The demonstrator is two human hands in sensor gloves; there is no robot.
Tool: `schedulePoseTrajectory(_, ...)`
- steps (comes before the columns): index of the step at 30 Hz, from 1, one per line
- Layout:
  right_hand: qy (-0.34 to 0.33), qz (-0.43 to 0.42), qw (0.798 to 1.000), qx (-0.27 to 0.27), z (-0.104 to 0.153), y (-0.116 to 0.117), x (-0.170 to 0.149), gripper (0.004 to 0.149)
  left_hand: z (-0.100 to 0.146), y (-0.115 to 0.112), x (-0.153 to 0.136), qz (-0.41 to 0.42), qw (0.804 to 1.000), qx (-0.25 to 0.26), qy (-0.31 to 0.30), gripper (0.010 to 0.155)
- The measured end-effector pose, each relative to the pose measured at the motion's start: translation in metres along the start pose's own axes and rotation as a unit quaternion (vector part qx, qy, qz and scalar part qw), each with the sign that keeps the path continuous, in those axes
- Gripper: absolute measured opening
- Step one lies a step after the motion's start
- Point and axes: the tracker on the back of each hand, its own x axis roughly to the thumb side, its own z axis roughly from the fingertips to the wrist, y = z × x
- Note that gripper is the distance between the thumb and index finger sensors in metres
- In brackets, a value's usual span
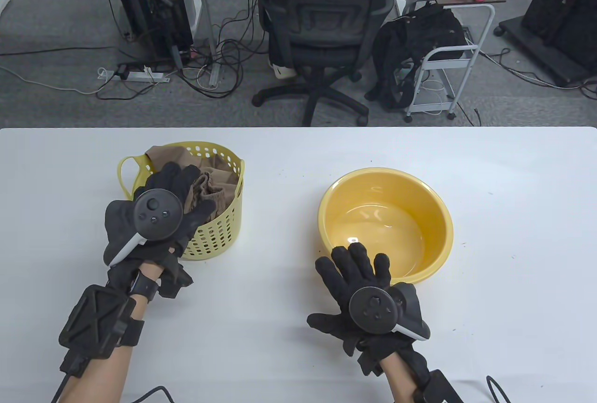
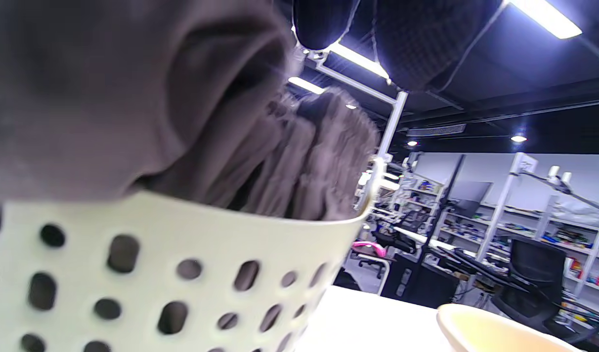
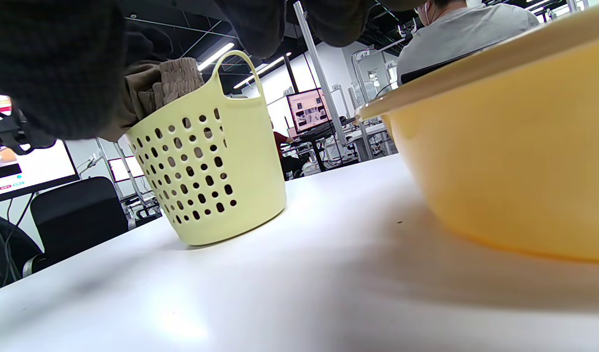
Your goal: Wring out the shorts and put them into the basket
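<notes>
On the left of the white bench (image 1: 289,342) stands a pale yellow perforated basket (image 1: 219,230), upright, with a loop handle on its far-left rim; the brown shorts (image 1: 212,188) lie bunched inside it, rising above the rim, with one fold of cloth draped over the far edge beside the handle; in the left wrist view the gathered waistband and a thick roll of the cloth stand just over the basket's near wall. The left hand (image 1: 161,207) hangs over the near-left part of the basket, a round tracker strapped to its back; its fingers (image 1: 170,177) reach forward onto the shorts and the thumb lies along the cloth toward the right; they look only loosely bent, resting on the fabric, though the tracker hides the palm and I cannot tell whether any cloth is pinched beneath it.

To the right, well apart from the basket, sits a deeper yellow basin (image 1: 419,198) with a shallow pool of clear water in its bottom; the right hand (image 1: 364,291) lies spread wide at the basin's near edge, fingers straight and splayed, the fingertips (image 1: 359,251) overlapping the near rim from above, the thumb pointing left over the bench; it holds nothing; from the right wrist view the basin's outer wall fills the right side and the basket stands beyond on the left.

Behind the bench are a black office chair (image 1: 322,25) and a white wire trolley (image 1: 447,72).
</notes>
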Motion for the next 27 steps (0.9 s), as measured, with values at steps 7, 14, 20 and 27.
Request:
schedulePoseTrajectory(7, 0.001, 0.004, 1.000, -0.001, 0.001, 0.000, 0.000, 0.099, 0.034, -0.002, 0.043, -0.053, 0.995, 0.003, -0.087, 0.074)
schedulePoseTrajectory(14, 0.005, 0.004, 1.000, -0.002, 0.001, -0.001, 0.000, 0.100, 0.058, -0.037, 0.074, -0.044, 0.987, -0.012, -0.154, 0.082)
schedulePoseTrajectory(20, 0.005, 0.011, 1.000, 0.002, 0.002, -0.002, -0.001, 0.102, 0.067, -0.075, 0.087, -0.059, 0.982, -0.041, -0.174, 0.091)
schedulePoseTrajectory(27, 0.001, 0.019, 1.000, 0.011, 0.003, -0.001, 0.000, 0.104, 0.071, -0.111, 0.085, -0.060, 0.981, -0.073, -0.168, 0.095)
